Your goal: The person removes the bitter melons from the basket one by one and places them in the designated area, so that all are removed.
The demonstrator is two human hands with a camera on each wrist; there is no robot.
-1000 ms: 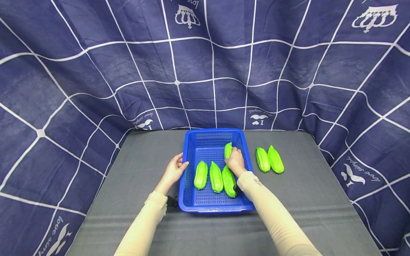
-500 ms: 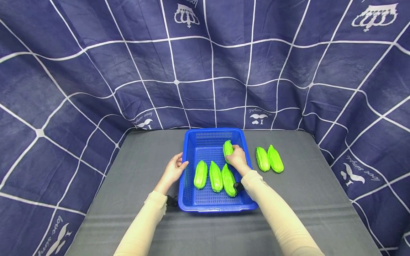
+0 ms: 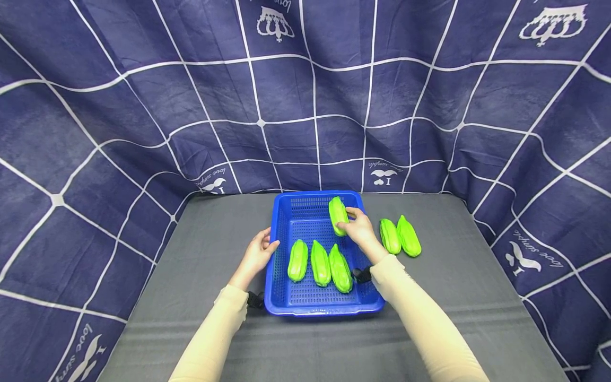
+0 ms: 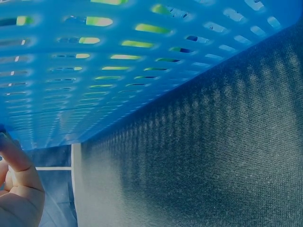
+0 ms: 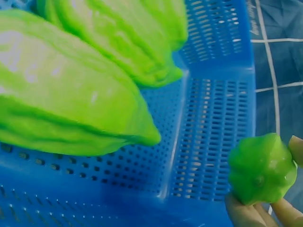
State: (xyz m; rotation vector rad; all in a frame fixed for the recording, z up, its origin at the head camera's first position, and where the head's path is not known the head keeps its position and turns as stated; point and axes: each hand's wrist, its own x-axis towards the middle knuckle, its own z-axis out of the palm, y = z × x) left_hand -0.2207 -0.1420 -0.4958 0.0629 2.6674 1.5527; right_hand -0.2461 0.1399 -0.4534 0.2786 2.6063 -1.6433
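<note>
My right hand pinches a bright green ridged gourd between thumb and fingers, raised over the far right part of a blue plastic basket. In the right wrist view the held gourd shows end-on between the fingertips. Three similar gourds lie side by side on the basket floor: a left one, a middle one and a right one. My left hand holds the basket's left rim, its fingers curled in the left wrist view against the perforated basket wall.
Right of the basket, two more green gourds, a shorter one and a pointed one, lie together on the grey tabletop. A blue curtain with white lines hangs behind and beside the table.
My right hand has lifted the gourd up from the basket floor and shifted it slightly away and to the left. The left hand stays at the rim.
</note>
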